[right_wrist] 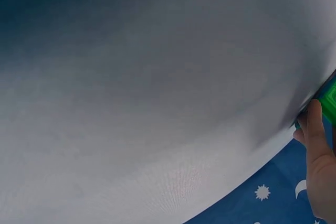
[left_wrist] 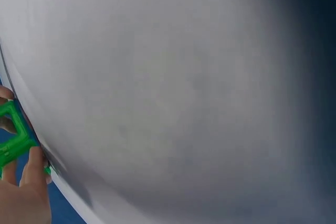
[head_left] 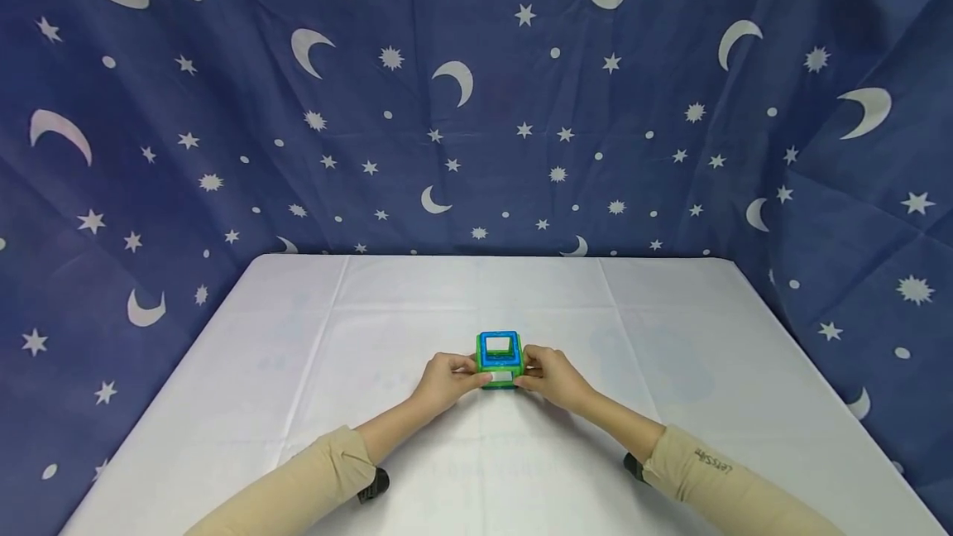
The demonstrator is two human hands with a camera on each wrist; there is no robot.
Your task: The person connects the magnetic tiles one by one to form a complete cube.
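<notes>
Near the middle of the white table stands a small open-framed cube of magnetic tiles [head_left: 500,361], with a blue square frame on top and green frames at the sides. My left hand [head_left: 445,380] grips its left side, the thumb lying along the front. On the opposite side, my right hand [head_left: 554,376] holds it between thumb and fingers. The left wrist view catches a green tile frame [left_wrist: 22,142] at its left edge, with fingers against it. At the right edge of the right wrist view, part of the green side [right_wrist: 328,106] shows beside my thumb.
A white cloth [head_left: 417,304] with fold lines covers the table. Behind it and at both sides hangs a dark blue curtain [head_left: 506,98] with white moons and stars. Dark wrist devices show under both beige sleeves [head_left: 298,482].
</notes>
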